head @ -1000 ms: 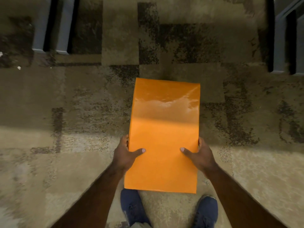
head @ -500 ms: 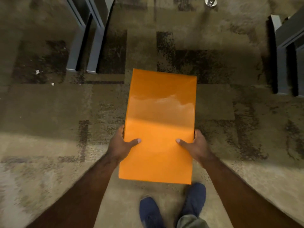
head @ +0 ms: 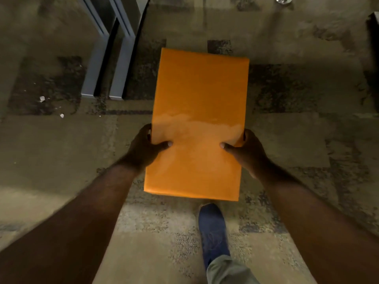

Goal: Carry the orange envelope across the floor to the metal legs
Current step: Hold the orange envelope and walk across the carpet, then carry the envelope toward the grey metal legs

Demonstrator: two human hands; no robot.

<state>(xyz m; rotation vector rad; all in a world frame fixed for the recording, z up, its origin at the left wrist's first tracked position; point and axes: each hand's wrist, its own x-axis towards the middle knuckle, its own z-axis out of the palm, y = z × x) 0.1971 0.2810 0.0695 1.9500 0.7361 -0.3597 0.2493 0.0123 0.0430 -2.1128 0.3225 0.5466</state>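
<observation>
Both hands grip the flat, glossy orange envelope [head: 198,128] by its long edges, the left hand [head: 143,149] and right hand [head: 248,152] each with a thumb pressed on top; it rides level above the mottled brown carpet [head: 287,130], over a blue shoe [head: 213,232]. The carry looks well along; two grey metal legs [head: 106,64] stand just beside its far left corner; next, a last step left toward them while keeping the hold firm.
</observation>
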